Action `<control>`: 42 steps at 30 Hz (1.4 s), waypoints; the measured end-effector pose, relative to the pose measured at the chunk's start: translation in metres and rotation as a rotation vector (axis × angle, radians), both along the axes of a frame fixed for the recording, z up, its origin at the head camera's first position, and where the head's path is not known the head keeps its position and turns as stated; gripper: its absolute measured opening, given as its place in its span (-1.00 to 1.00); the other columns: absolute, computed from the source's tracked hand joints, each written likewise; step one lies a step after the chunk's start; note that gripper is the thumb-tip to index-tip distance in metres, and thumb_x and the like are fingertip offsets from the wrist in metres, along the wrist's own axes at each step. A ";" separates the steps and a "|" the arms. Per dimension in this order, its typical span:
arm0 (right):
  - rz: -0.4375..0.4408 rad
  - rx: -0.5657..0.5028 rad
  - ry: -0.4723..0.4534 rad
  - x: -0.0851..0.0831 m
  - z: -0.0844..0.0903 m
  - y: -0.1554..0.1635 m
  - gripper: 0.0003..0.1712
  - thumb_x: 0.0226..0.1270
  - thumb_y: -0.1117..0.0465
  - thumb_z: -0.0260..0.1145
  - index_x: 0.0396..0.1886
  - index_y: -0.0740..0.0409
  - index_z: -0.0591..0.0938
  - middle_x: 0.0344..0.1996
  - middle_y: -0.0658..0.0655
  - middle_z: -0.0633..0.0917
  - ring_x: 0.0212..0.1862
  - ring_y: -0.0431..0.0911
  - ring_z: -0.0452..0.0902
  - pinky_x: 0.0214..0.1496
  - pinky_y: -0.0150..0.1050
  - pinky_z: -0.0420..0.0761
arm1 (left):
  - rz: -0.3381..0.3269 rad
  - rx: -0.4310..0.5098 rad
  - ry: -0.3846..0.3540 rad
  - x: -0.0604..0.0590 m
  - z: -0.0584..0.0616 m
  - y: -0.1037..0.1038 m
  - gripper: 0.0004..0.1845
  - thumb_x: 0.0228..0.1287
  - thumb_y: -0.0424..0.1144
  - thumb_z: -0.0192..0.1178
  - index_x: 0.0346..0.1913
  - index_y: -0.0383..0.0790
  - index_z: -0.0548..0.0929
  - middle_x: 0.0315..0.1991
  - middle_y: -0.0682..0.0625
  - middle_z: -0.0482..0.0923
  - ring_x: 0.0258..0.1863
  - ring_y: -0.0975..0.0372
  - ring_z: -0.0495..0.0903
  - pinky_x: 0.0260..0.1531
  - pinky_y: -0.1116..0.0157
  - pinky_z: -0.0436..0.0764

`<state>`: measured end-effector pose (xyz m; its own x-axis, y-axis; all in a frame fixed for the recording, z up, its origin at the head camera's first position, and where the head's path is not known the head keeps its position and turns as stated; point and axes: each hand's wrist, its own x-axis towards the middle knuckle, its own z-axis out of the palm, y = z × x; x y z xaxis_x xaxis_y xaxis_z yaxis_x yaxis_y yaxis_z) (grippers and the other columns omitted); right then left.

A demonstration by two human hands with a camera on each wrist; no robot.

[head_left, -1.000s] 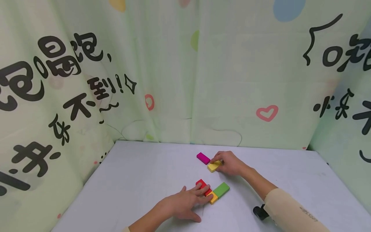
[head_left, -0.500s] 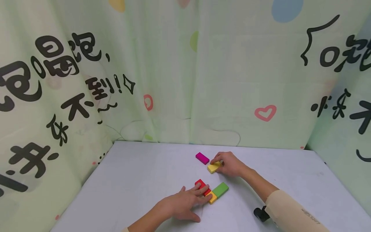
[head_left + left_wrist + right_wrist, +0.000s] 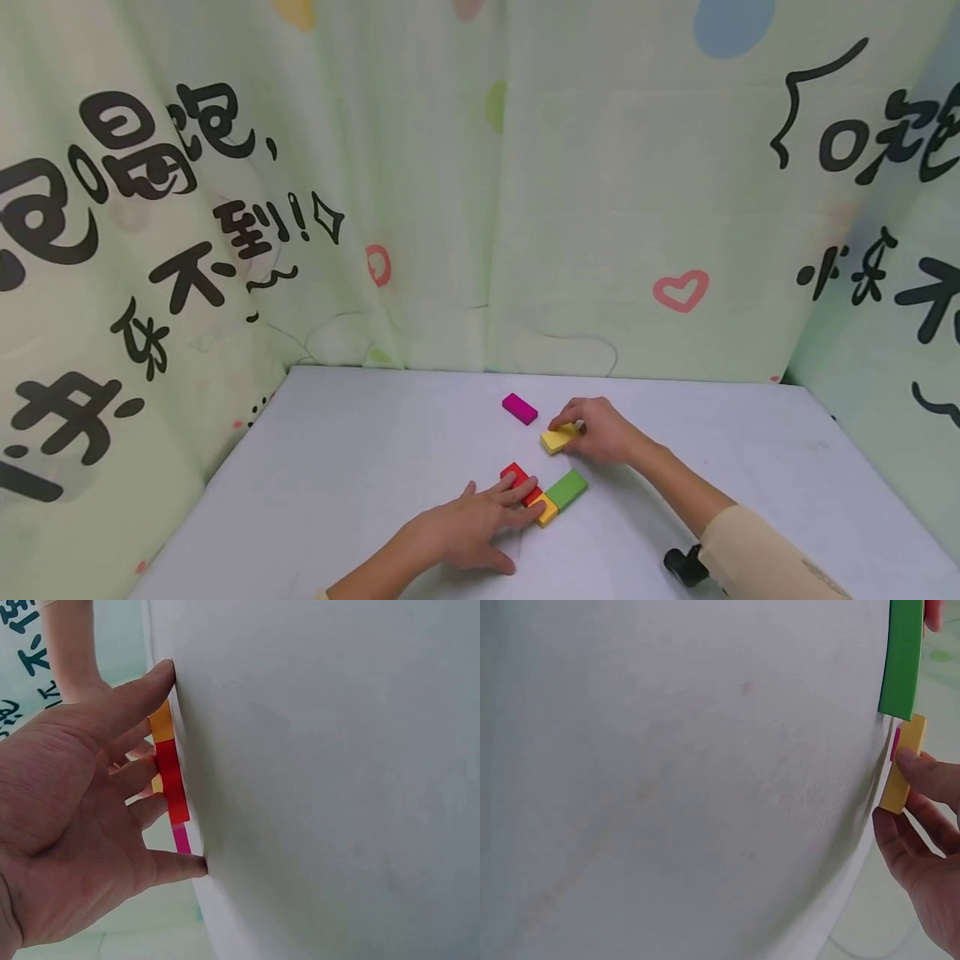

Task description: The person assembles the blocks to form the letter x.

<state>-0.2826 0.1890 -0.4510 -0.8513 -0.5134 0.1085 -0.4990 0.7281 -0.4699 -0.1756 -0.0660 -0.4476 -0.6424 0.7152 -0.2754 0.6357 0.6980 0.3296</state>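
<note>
A person's right hand [image 3: 600, 431] pinches a yellow block [image 3: 558, 439] on the white table [image 3: 360, 467], while the flat, straight-fingered left hand [image 3: 465, 533] presses a red block [image 3: 514, 477].

Left hand [image 3: 71, 817] lying spread on the white table [image 3: 337, 780], fingertips touching orange block [image 3: 161, 722] and red block [image 3: 172, 784]; magenta block [image 3: 181, 838] showing beyond, thumb pressing the table.

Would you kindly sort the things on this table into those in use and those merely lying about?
In use:
- pale yellow flat block, pinched by the right hand
- red block, orange block, green block, with the left hand resting on them

Lying about:
- magenta block
- black object at the table edge
</note>
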 end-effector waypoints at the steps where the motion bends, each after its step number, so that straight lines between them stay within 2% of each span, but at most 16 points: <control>1: 0.000 -0.005 0.000 0.001 0.000 0.001 -0.67 0.02 0.30 0.51 -0.17 -0.06 0.77 -0.23 -0.12 0.66 -0.10 -0.15 0.55 -0.13 -0.22 0.63 | 0.000 0.000 -0.001 0.000 0.000 0.000 -0.19 0.13 0.09 0.32 0.43 0.35 0.18 0.52 0.26 -0.08 0.51 0.20 -0.08 0.22 -0.29 0.19; 11: -0.034 -0.020 0.006 0.016 0.004 0.007 -0.69 0.02 0.27 0.52 -0.17 -0.02 0.76 -0.23 -0.10 0.67 -0.11 -0.13 0.55 -0.14 -0.22 0.63 | 0.001 -0.019 0.010 0.000 0.000 0.002 -0.18 0.11 0.11 0.33 0.43 0.35 0.18 0.52 0.27 -0.08 0.51 0.19 -0.06 0.21 -0.28 0.23; 19: -0.108 -0.028 -0.015 0.036 0.013 0.010 -0.69 0.02 0.27 0.52 -0.17 -0.03 0.76 -0.25 -0.13 0.67 -0.12 -0.16 0.54 -0.15 -0.24 0.60 | 0.006 -0.023 0.005 0.000 0.001 0.002 -0.17 0.11 0.11 0.34 0.43 0.34 0.18 0.52 0.28 -0.09 0.51 0.17 -0.07 0.20 -0.30 0.22; 32: -0.102 -0.074 -0.011 0.067 0.016 0.014 -0.65 -0.01 0.37 0.49 -0.18 -0.03 0.75 -0.26 -0.16 0.66 -0.15 -0.19 0.54 -0.20 -0.28 0.61 | 0.012 -0.017 0.002 0.000 0.001 0.002 -0.17 0.11 0.10 0.34 0.43 0.35 0.17 0.52 0.29 -0.10 0.51 0.16 -0.07 0.21 -0.30 0.21; 42: -0.128 -0.070 -0.013 0.087 0.017 0.015 -0.65 -0.03 0.34 0.50 -0.20 -0.06 0.76 -0.28 -0.21 0.66 -0.17 -0.22 0.55 -0.22 -0.33 0.61 | 0.002 0.006 -0.007 0.001 0.002 0.001 -0.16 0.13 0.08 0.34 0.45 0.32 0.15 0.52 0.27 -0.11 0.51 0.15 -0.10 0.22 -0.30 0.18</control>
